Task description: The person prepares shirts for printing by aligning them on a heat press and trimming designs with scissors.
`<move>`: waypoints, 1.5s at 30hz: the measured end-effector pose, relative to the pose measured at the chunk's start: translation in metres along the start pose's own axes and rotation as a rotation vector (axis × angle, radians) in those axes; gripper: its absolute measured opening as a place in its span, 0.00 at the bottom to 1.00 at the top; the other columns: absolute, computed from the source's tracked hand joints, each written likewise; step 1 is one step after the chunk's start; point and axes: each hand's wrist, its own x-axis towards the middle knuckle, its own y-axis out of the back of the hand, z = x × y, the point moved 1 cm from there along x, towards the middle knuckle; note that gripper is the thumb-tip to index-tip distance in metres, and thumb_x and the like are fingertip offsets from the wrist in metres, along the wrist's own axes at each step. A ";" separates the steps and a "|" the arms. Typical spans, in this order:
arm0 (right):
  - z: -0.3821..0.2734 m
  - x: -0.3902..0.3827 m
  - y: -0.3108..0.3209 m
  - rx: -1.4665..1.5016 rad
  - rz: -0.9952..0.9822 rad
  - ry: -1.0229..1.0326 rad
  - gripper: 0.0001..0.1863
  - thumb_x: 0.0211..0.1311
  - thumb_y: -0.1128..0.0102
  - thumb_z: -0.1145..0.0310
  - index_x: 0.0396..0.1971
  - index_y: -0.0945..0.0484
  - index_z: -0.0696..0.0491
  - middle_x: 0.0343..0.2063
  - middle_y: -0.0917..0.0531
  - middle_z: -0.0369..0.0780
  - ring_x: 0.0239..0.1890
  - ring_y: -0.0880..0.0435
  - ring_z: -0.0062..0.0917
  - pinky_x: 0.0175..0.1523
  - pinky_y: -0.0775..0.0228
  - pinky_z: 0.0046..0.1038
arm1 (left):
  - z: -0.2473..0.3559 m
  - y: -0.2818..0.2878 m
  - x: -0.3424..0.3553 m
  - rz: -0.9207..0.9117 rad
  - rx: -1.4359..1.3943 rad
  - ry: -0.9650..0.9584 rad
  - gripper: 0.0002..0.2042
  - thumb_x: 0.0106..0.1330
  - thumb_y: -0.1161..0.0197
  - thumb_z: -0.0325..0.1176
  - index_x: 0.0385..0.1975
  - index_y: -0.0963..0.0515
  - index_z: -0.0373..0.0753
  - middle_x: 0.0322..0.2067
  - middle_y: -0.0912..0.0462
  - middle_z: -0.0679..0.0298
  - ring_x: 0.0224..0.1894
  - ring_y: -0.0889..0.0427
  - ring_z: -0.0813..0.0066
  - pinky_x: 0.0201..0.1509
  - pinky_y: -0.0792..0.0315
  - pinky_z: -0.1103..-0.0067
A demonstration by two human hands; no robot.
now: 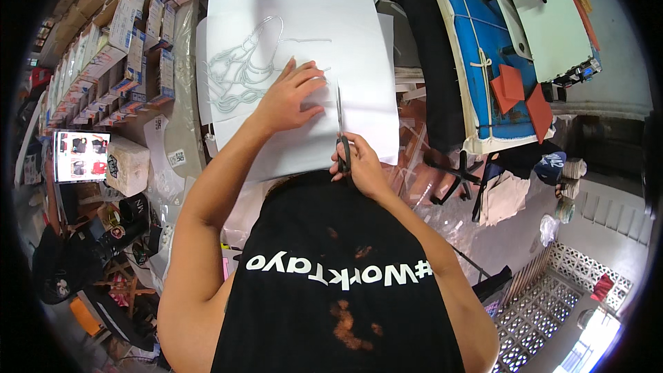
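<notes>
A white sheet (297,0) lies in front of me; I cannot tell if it is cloth or paper. On its left half is a silvery-grey outline pattern (238,83) of looping lines. My left hand (293,100) rests on the sheet at the pattern's right side, fingers spread and holding nothing. Black-handled scissors (343,152) are gripped in my right hand (364,166) near the sheet's right edge. Their thin blades point away from me over the sheet, just right of my left fingertips. Whether the blades touch it is hard to tell.
Stacked cardboard boxes (131,48) fill the left side, above a lit screen (81,157). To the right are a long black roll (428,55) and a blue-topped table (456,0) with orange-red pieces (511,83). A black chair base (459,176) stands below them.
</notes>
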 end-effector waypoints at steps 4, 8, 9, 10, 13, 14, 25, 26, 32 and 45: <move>-0.004 0.006 -0.002 -0.028 0.025 0.026 0.26 0.69 0.42 0.61 0.60 0.36 0.60 0.29 0.23 0.39 0.26 0.20 0.20 0.26 0.24 0.22 | 0.004 -0.016 0.004 0.058 0.045 -0.043 0.12 0.54 0.30 0.28 0.39 0.19 0.41 0.46 0.18 0.64 0.58 0.23 0.61 0.66 0.35 0.57; -0.007 0.006 -0.004 -0.052 0.034 0.031 0.26 0.69 0.42 0.60 0.60 0.36 0.60 0.29 0.23 0.39 0.26 0.20 0.21 0.26 0.25 0.22 | 0.007 -0.021 0.005 0.137 0.060 -0.064 0.06 0.55 0.32 0.26 0.33 0.18 0.40 0.41 0.15 0.66 0.53 0.19 0.62 0.62 0.28 0.62; -0.007 0.006 -0.003 -0.064 0.033 0.028 0.26 0.70 0.43 0.60 0.60 0.36 0.60 0.30 0.23 0.39 0.26 0.20 0.21 0.26 0.25 0.22 | 0.008 -0.021 0.006 0.144 0.070 -0.066 0.06 0.56 0.32 0.26 0.32 0.18 0.40 0.40 0.15 0.66 0.52 0.18 0.62 0.61 0.27 0.63; -0.007 0.007 -0.003 -0.076 0.030 0.025 0.26 0.71 0.44 0.60 0.60 0.36 0.60 0.31 0.23 0.40 0.27 0.19 0.21 0.26 0.24 0.22 | 0.008 -0.021 0.006 0.146 0.074 -0.068 0.06 0.56 0.32 0.26 0.33 0.18 0.40 0.40 0.15 0.65 0.52 0.18 0.62 0.61 0.26 0.63; -0.007 0.005 -0.003 -0.075 0.052 0.013 0.25 0.71 0.44 0.60 0.59 0.36 0.60 0.31 0.23 0.39 0.26 0.20 0.21 0.26 0.25 0.21 | 0.007 -0.023 0.005 0.150 0.078 -0.074 0.06 0.56 0.33 0.26 0.33 0.18 0.40 0.40 0.15 0.65 0.51 0.18 0.63 0.61 0.26 0.64; -0.009 0.005 -0.003 -0.079 0.054 0.016 0.25 0.71 0.44 0.60 0.59 0.36 0.60 0.30 0.23 0.39 0.26 0.20 0.21 0.26 0.25 0.21 | 0.007 -0.023 0.005 0.150 0.075 -0.075 0.06 0.56 0.33 0.26 0.32 0.18 0.40 0.40 0.15 0.65 0.51 0.18 0.63 0.60 0.26 0.64; -0.015 0.006 -0.006 -0.075 0.116 -0.002 0.21 0.70 0.43 0.63 0.56 0.32 0.60 0.26 0.24 0.37 0.21 0.23 0.18 0.20 0.33 0.19 | 0.014 -0.022 0.004 0.194 0.092 -0.098 0.05 0.55 0.34 0.25 0.31 0.18 0.40 0.38 0.14 0.66 0.48 0.16 0.65 0.57 0.23 0.66; -0.018 0.010 -0.007 -0.064 0.128 0.009 0.21 0.70 0.43 0.63 0.55 0.31 0.60 0.26 0.24 0.37 0.21 0.23 0.18 0.20 0.33 0.19 | 0.018 -0.018 0.004 0.202 0.077 -0.108 0.06 0.54 0.33 0.24 0.31 0.18 0.40 0.38 0.14 0.65 0.47 0.16 0.64 0.56 0.22 0.67; -0.031 0.028 -0.008 -0.028 0.148 0.043 0.18 0.69 0.42 0.63 0.51 0.29 0.60 0.24 0.24 0.37 0.20 0.24 0.18 0.19 0.35 0.19 | 0.033 -0.008 0.005 0.225 0.030 -0.110 0.08 0.51 0.32 0.22 0.31 0.18 0.38 0.37 0.14 0.62 0.44 0.14 0.63 0.53 0.20 0.68; -0.061 0.062 -0.013 -0.044 0.210 0.071 0.17 0.67 0.47 0.71 0.51 0.29 0.63 0.22 0.23 0.38 0.17 0.25 0.19 0.17 0.39 0.20 | 0.054 0.013 -0.007 0.303 0.031 -0.140 0.05 0.53 0.36 0.22 0.30 0.19 0.37 0.36 0.15 0.63 0.42 0.14 0.64 0.51 0.19 0.69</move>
